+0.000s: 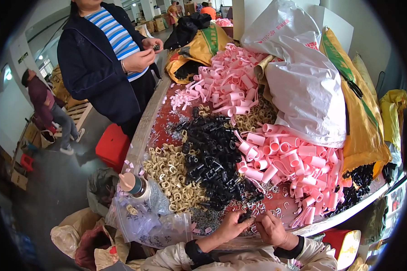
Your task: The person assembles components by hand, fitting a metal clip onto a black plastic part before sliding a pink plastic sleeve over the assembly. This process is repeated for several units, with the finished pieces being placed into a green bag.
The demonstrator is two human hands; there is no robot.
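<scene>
At the near edge of the work table [287,202], my left hand [230,227] pinches a small black plastic part [244,216] between thumb and fingers. Close beside it, my right hand [272,229] is closed, its fingertips pressed together; whatever they hold is hidden. Small metal hooks [270,191] lie scattered just beyond my hands. Past them rises a heap of black plastic parts [212,158]. Beige clips [174,174] are piled to its left, and pink tubes with straps [298,160] to its right. More pink tubes [233,81] form another heap at the far end.
Clear plastic bags [174,229] and a bottle with a pink lid [133,185] occupy the left near corner. White sacks [307,90] and a yellow sack [357,117] stand at right. Across the left edge, a co-worker [104,58] handles a small dark part near a red stool [112,147].
</scene>
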